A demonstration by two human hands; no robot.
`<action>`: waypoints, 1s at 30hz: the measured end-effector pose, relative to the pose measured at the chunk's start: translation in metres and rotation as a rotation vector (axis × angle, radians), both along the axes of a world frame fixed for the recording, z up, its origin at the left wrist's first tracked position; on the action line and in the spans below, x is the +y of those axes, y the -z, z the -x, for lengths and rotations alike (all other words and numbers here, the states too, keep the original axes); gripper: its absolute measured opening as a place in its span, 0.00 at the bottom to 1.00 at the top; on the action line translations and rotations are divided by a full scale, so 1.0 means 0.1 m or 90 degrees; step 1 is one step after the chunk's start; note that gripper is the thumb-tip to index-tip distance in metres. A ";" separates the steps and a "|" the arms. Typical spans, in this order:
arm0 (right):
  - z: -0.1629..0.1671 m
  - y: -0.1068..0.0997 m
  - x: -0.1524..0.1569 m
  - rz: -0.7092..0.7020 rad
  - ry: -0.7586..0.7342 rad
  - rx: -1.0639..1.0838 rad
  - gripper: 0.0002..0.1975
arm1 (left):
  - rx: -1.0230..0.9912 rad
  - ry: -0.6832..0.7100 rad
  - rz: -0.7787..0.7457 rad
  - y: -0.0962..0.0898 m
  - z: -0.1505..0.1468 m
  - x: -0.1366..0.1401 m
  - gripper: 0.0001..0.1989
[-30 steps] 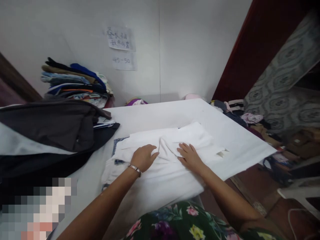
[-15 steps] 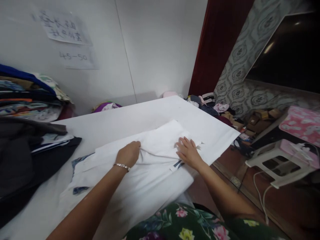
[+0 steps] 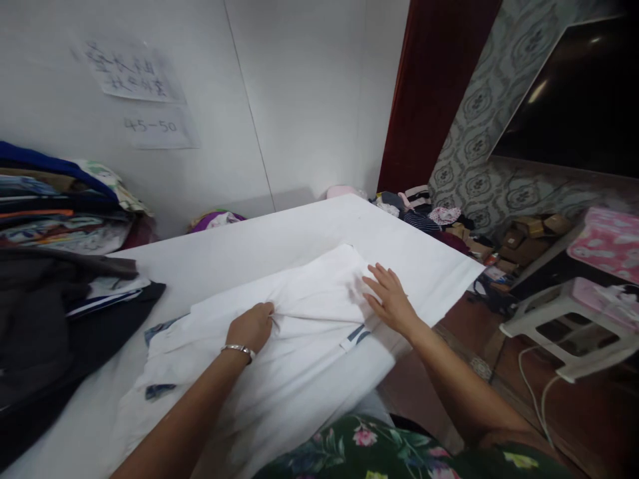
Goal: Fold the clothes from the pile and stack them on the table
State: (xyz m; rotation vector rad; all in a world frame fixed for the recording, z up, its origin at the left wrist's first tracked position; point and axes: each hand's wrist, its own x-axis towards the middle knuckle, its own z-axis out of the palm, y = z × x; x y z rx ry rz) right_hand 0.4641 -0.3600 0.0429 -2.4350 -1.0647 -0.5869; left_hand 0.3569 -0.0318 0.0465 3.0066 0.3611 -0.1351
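Tabletop (image 3: 309,229) bore a white garment (image 3: 322,283) (seemingly soft, best held by its fold (image 3: 319,319)); left hand (image 3: 251,327) pinched it, right hand (image 3: 393,303) splayed.

I take this for a room in a home, perhaps doubling as a small clothing workspace: over my feed I see patterned wallpaper (image 3: 476,106), a large dark screen (image 3: 574,100), a plastic stool (image 3: 536,319), cardboard boxes (image 3: 532,239), stacked clothes (image 3: 54,203) near a white tabletop (image 3: 314,223), and handwritten notes (image 3: 160,130).
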 end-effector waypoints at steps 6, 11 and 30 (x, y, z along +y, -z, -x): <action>-0.63 -0.38 0.29 0.054 -0.014 0.040 0.26 | 0.009 -0.007 -0.015 -0.02 0.02 -0.02 0.11; -1.02 -0.22 0.65 0.190 -0.024 0.166 0.33 | 0.023 -0.012 -0.025 -0.02 0.02 -0.02 0.10; -0.83 0.03 0.10 0.063 -0.014 0.279 0.28 | 0.019 -0.025 -0.001 0.03 0.05 -0.07 0.12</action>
